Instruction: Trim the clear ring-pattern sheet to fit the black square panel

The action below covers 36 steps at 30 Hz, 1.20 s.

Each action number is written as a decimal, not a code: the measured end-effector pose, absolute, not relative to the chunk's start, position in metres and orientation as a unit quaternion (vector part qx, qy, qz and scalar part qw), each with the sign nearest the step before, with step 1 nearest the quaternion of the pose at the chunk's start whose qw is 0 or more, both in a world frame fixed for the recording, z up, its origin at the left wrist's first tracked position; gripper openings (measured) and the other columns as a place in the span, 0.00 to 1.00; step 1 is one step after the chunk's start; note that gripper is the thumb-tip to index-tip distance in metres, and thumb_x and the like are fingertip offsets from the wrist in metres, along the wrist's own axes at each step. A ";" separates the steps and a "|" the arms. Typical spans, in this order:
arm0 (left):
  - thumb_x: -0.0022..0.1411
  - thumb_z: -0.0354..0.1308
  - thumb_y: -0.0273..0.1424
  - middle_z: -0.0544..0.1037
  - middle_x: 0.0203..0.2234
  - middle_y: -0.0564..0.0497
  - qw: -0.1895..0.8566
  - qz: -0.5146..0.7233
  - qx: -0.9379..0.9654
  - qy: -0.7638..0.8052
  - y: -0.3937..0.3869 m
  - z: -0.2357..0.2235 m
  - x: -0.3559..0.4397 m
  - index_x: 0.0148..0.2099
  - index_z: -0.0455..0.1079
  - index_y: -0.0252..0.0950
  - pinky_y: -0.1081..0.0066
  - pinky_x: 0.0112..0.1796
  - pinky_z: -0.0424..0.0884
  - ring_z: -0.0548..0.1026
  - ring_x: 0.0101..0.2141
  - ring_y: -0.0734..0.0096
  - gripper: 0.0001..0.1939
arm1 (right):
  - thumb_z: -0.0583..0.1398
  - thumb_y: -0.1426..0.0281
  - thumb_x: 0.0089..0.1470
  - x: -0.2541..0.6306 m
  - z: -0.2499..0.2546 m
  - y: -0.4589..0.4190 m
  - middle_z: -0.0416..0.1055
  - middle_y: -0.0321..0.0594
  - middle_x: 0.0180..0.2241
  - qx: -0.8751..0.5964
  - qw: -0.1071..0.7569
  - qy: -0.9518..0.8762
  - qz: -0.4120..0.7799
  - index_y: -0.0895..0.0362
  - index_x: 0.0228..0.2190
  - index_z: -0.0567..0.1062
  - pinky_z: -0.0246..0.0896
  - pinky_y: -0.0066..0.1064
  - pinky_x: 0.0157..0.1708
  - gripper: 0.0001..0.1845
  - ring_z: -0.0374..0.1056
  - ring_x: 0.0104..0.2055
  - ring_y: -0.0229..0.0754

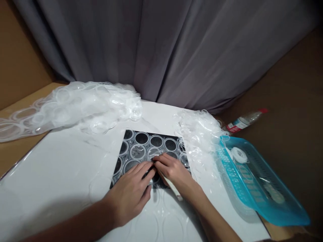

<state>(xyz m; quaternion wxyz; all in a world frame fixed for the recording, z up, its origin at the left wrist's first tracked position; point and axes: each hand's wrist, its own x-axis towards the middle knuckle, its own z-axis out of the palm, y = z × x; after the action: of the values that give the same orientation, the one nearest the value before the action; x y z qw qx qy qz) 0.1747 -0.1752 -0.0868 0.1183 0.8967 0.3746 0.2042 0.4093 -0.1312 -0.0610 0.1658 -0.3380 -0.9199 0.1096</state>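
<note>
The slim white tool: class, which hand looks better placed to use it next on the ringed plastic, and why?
Probably the right: the right hand holds the slim white tool at the ringed plastic. The left hand lies close beside it, with no tool showing.

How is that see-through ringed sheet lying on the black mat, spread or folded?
Spread: over the black mat, the ringed sheet shows rows of circles side by side. Beneath the left hand and right hand, I cannot tell.

Your left hand (132,195) and right hand (176,171) are both bare, with slim, tapering fingers (140,167). Your narrow wrists (193,193) are bare as well. Your forearms (83,217) are slim and uncovered for the whole length in view; finer detail is blurred.
</note>
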 end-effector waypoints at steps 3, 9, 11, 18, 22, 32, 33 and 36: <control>0.77 0.54 0.29 0.76 0.66 0.41 0.123 0.209 0.894 0.376 -0.173 -0.084 0.174 0.71 0.67 0.36 0.51 0.67 0.73 0.73 0.67 0.53 0.24 | 0.60 0.80 0.71 0.409 -0.062 -0.131 0.81 0.50 0.48 -0.350 0.191 -0.905 0.149 0.57 0.44 0.80 0.77 0.41 0.48 0.09 0.77 0.50 0.50; 0.77 0.51 0.26 0.75 0.68 0.40 0.081 0.176 0.914 0.356 -0.174 -0.083 0.172 0.71 0.66 0.32 0.53 0.69 0.69 0.71 0.69 0.52 0.24 | 0.62 0.71 0.73 0.415 -0.062 -0.124 0.83 0.45 0.46 -0.392 0.288 -0.822 0.296 0.51 0.41 0.82 0.76 0.46 0.52 0.08 0.79 0.48 0.49; 0.77 0.51 0.26 0.74 0.68 0.40 0.075 0.166 0.917 0.356 -0.174 -0.084 0.172 0.70 0.67 0.32 0.52 0.68 0.69 0.71 0.69 0.52 0.23 | 0.63 0.70 0.73 0.416 -0.062 -0.123 0.83 0.44 0.46 -0.392 0.297 -0.810 0.319 0.51 0.40 0.82 0.76 0.47 0.52 0.07 0.79 0.48 0.49; 0.77 0.50 0.26 0.74 0.68 0.40 0.087 0.161 0.914 0.363 -0.175 -0.086 0.173 0.70 0.67 0.33 0.52 0.69 0.68 0.70 0.70 0.53 0.23 | 0.65 0.70 0.72 0.416 -0.060 -0.122 0.83 0.43 0.46 -0.394 0.303 -0.799 0.338 0.51 0.38 0.81 0.74 0.46 0.52 0.07 0.80 0.49 0.49; 0.76 0.51 0.27 0.74 0.69 0.38 0.088 0.166 0.914 0.360 -0.176 -0.089 0.172 0.71 0.66 0.32 0.50 0.69 0.68 0.71 0.69 0.50 0.24 | 0.63 0.71 0.73 0.415 -0.061 -0.124 0.83 0.43 0.45 -0.392 0.293 -0.815 0.310 0.51 0.39 0.81 0.74 0.46 0.52 0.08 0.79 0.48 0.48; 0.74 0.51 0.27 0.76 0.66 0.38 0.099 0.195 0.903 0.370 -0.173 -0.090 0.174 0.72 0.63 0.33 0.49 0.67 0.71 0.73 0.67 0.50 0.26 | 0.60 0.78 0.73 0.411 -0.069 -0.136 0.81 0.52 0.53 -0.338 0.209 -0.902 0.170 0.56 0.49 0.81 0.79 0.48 0.49 0.11 0.78 0.52 0.54; 0.74 0.51 0.27 0.76 0.66 0.38 0.098 0.194 0.904 0.369 -0.173 -0.090 0.174 0.72 0.63 0.34 0.49 0.67 0.71 0.73 0.67 0.50 0.26 | 0.60 0.79 0.72 0.411 -0.069 -0.136 0.81 0.53 0.53 -0.340 0.207 -0.902 0.167 0.56 0.49 0.81 0.79 0.48 0.49 0.12 0.78 0.51 0.54; 0.74 0.50 0.27 0.76 0.66 0.39 0.103 0.189 0.904 0.369 -0.172 -0.089 0.174 0.70 0.65 0.35 0.50 0.67 0.70 0.72 0.67 0.51 0.24 | 0.59 0.80 0.72 0.414 -0.074 -0.134 0.81 0.53 0.53 -0.356 0.211 -0.897 0.157 0.55 0.49 0.81 0.79 0.49 0.50 0.13 0.78 0.52 0.55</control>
<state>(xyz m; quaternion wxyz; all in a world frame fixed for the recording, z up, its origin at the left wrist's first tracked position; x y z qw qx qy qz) 0.1743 -0.1724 -0.0894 0.1027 0.9044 0.3685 0.1888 0.4135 -0.1340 -0.0740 0.2114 -0.3557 -0.8968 0.1566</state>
